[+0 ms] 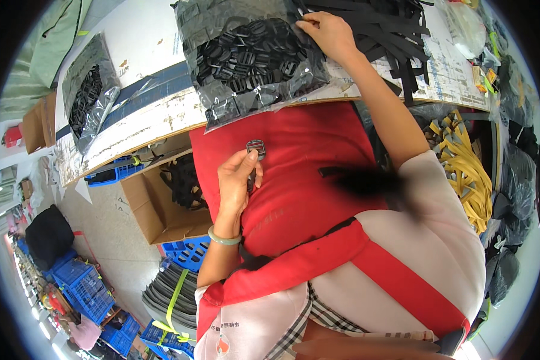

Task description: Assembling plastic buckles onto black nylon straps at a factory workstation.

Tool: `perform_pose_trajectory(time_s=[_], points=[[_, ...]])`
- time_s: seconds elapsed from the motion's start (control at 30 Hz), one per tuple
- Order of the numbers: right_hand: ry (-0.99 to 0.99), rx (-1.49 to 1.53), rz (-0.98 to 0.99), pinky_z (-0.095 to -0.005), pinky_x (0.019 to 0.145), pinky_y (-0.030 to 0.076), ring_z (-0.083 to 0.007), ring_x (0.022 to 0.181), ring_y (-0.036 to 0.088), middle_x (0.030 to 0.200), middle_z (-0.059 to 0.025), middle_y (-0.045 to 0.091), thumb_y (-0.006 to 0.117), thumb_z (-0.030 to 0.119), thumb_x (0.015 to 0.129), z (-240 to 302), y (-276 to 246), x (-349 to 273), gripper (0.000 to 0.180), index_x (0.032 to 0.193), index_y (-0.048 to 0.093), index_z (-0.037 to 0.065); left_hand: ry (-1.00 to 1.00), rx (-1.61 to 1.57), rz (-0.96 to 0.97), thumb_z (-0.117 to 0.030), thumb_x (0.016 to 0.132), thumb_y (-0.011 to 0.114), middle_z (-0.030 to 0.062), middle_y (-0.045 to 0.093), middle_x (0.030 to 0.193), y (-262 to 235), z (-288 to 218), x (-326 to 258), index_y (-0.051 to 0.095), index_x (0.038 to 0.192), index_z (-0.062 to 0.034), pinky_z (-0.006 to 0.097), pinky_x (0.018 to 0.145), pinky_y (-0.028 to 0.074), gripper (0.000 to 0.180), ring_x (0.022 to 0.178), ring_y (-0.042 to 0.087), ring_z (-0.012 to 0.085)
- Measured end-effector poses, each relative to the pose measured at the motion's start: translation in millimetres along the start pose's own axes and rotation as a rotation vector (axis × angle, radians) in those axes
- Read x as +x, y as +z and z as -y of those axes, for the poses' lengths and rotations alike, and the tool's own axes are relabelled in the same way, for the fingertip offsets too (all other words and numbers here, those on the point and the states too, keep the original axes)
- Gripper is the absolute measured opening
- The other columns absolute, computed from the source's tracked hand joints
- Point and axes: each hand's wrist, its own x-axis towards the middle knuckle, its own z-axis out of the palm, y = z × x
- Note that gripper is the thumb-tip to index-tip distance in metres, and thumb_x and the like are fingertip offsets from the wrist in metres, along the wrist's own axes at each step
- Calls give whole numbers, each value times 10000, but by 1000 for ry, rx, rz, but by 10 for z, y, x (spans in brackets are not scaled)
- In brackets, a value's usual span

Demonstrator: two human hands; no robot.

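Observation:
My left hand (pixel 239 177) is closed in front of the red apron, with a small black plastic buckle (pixel 256 147) pinched upright between thumb and fingers. Something dark also shows under its curled fingers. My right hand (pixel 330 37) reaches over the table, its fingertips pinched together where a clear bag meets a heap of straps; what lies in the pinch is hard to make out. That clear plastic bag (pixel 201 108) is full of loose black buckles (pixel 246 54). Black webbing straps (pixel 390 30) lie heaped to the right of it.
A smaller bag of black parts (pixel 87 96) lies left on the worn white table (pixel 144 30). Below stand an open cardboard box (pixel 144 204) and blue crates (pixel 84 288). Yellow straps (pixel 462 168) hang at the right. A dark blur (pixel 366 183) covers part of the apron.

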Motion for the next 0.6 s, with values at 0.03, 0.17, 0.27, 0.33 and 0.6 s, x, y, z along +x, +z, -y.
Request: perform_pose_trajectory(time_s=[0.03,0.17,0.27,0.33,0.6], points=[[-25,-32,-56,-375,762,504,-263,843,656,933,-81,682,619,393,875,-114,64,7,356,1030,678,79,0,-7,10,-157,924,615,44,596,687,1,-2,-1,647,934,-4,224,446,425,157,569,546,109],[-102,40,-208,-303,673,487,-178,735,624,838,-51,656,632,231,883,107,-139,-41,246,1020,641,28,5,16,-16,-170,929,609,50,596,683,-41,-30,-10,644,935,-2,229,444,425,172,543,538,117],[-15,303,2,-286,676,482,-155,719,615,803,-56,631,607,214,902,798,-738,-350,196,993,645,44,7,-40,-96,-184,933,606,60,600,683,-66,-39,-46,644,942,1,230,444,421,189,513,526,125],[-113,576,240,-314,624,469,-239,643,580,757,-147,598,607,212,908,1317,-1090,-717,163,947,642,57,122,-24,-155,-167,952,571,55,602,669,-40,-104,-68,652,970,10,207,430,362,195,474,500,105],[386,1010,911,-211,513,368,-21,599,481,670,39,576,576,215,927,1395,-472,-1406,235,840,643,8,317,72,-104,-83,941,573,39,614,721,66,-197,-34,660,1042,14,184,459,385,165,525,509,67]])
